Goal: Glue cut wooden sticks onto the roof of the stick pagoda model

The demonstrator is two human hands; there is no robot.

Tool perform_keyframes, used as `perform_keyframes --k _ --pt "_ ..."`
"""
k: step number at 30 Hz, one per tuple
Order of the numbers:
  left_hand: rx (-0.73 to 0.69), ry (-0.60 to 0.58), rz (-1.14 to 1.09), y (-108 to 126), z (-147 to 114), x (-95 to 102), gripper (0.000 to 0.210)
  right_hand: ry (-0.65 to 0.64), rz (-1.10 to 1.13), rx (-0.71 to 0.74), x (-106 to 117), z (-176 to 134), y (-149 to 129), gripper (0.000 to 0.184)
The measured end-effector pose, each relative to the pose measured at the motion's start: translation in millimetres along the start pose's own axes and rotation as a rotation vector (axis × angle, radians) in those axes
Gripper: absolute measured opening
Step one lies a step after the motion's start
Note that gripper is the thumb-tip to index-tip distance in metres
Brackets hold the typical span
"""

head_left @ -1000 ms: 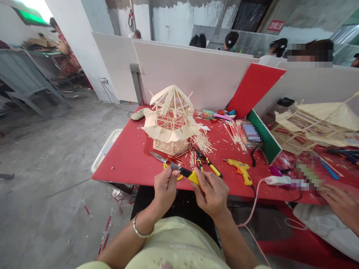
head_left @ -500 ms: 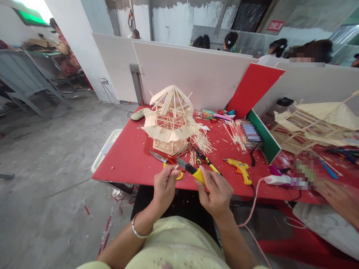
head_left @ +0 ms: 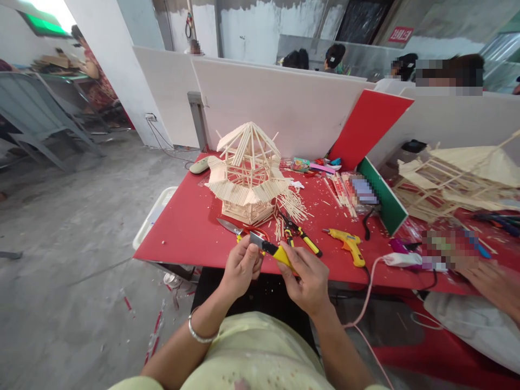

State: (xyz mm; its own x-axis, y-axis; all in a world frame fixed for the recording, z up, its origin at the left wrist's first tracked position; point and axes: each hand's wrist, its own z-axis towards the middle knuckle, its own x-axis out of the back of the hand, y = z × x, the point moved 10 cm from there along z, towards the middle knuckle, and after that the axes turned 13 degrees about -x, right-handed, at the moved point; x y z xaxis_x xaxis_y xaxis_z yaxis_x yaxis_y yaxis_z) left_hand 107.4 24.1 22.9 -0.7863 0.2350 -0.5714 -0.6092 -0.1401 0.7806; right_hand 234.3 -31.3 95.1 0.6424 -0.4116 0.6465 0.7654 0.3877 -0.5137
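My right hand (head_left: 307, 276) grips a yellow and black utility knife (head_left: 283, 257), its blade pointing left. My left hand (head_left: 240, 266) is closed in a pinch on a small wooden stick, now mostly hidden by fingers and blade. The blade lies at the left fingertips; whether it touches the stick I cannot tell. Beyond both hands stands a tiered pavilion model (head_left: 249, 176) made of thin wooden sticks. Scissors (head_left: 231, 226) with handles partly covered lie just past my left hand. Yellow and black pliers (head_left: 303, 234) rest beyond my right hand.
Cut sticks (head_left: 294, 205) are piled right of the model on the red table (head_left: 174, 233). A yellow glue gun (head_left: 349, 244) lies to the right. A green board (head_left: 382, 195) stands before another stick model (head_left: 441, 173). At far right is another person's hand (head_left: 483, 276).
The knife and my right hand have moved slightly left, bringing the blade across my left fingertips. The stick end that showed before is now covered.
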Motion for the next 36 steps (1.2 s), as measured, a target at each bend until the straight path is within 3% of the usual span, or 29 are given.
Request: perform_keyframes --k 6,12,20,30,36 --pt "0.044 0.081 0.004 -3.8 -0.3 6.7 0.041 0.061 -0.142 0.063 2.0 -3.8 -7.4 0.058" --pt "0.063 0.088 0.062 -4.9 -2.2 10.9 0.045 0.107 -0.282 0.097 5.7 -4.8 -11.9 0.061" --pt "-0.001 0.075 0.179 1.2 -3.4 9.6 0.042 0.004 -0.081 0.021 -2.5 -4.6 -5.2 0.052" --pt "-0.194 0.126 0.694 24.2 -5.2 35.3 0.044 0.099 -0.247 0.075 -1.5 -9.4 -13.3 0.059" --pt "-0.155 0.165 0.563 18.7 -4.1 33.3 0.046 0.109 -0.251 0.079 -2.0 -9.5 -14.1 0.058"
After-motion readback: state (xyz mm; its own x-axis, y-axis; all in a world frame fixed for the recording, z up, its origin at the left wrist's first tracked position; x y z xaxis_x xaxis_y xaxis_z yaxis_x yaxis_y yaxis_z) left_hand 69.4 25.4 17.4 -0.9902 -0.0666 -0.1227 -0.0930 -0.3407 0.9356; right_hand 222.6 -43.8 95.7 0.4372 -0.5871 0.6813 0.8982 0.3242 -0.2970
